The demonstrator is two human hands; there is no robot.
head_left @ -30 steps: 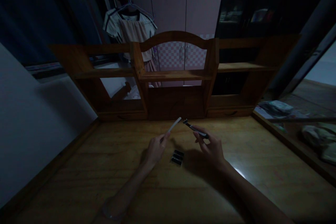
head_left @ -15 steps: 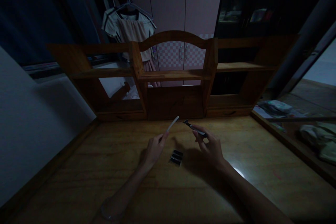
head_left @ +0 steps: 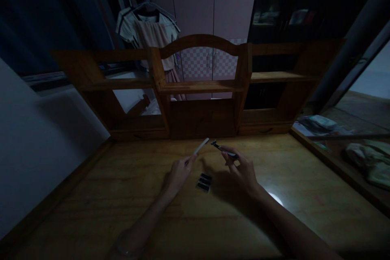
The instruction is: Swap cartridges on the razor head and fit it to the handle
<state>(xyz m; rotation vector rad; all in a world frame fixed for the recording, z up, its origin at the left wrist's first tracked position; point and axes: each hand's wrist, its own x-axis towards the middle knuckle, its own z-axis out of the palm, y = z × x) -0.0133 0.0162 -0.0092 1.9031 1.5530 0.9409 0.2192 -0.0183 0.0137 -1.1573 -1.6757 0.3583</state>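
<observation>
My left hand is closed on the lower end of a thin white-handled toothbrush, whose tip points up and to the right. Between the fingers of my right hand is a black and silver razor, its head pointing up and to the left. The two tips are close together but apart. On the tabletop below, between my hands, lies a small clear pack with black pieces; neither hand touches it.
The wooden desk carries a shelf unit along its back edge. A white wall borders the left side. Folded cloth lies beyond the right edge. Clothes hang behind the shelves.
The head view has shifted slightly. The toothbrush tip is a little lower, and the razor in my right hand has moved slightly left. Both hands keep their hold.
</observation>
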